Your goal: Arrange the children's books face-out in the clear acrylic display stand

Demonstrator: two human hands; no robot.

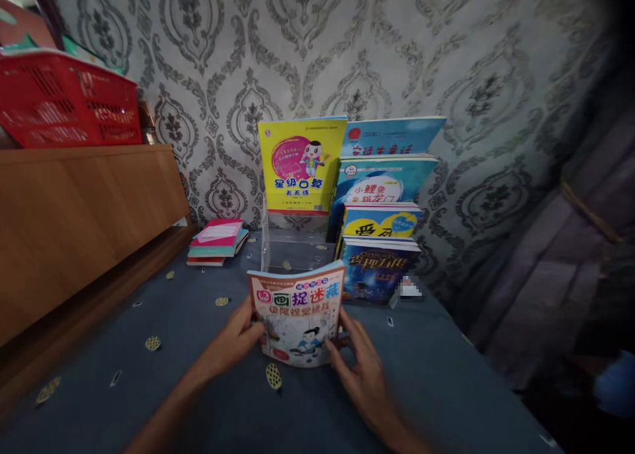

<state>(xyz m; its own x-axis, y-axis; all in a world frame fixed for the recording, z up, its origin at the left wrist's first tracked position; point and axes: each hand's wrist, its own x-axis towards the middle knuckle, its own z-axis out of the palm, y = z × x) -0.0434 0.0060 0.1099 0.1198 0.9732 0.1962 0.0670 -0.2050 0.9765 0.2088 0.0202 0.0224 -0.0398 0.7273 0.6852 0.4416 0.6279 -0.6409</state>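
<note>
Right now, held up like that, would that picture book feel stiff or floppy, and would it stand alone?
Probably floppy: the picture book bows along its top edge between the left hand and right hand. Likely light: a loose grip at its lower sides holds it up. Released, it would probably tip; it looks thin.

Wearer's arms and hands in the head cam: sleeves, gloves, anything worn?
Left hand and right hand are bare: no gloves, rings or watch visible. Left forearm and right forearm show no sleeve up to the frame edge. No markings or cables.
</note>
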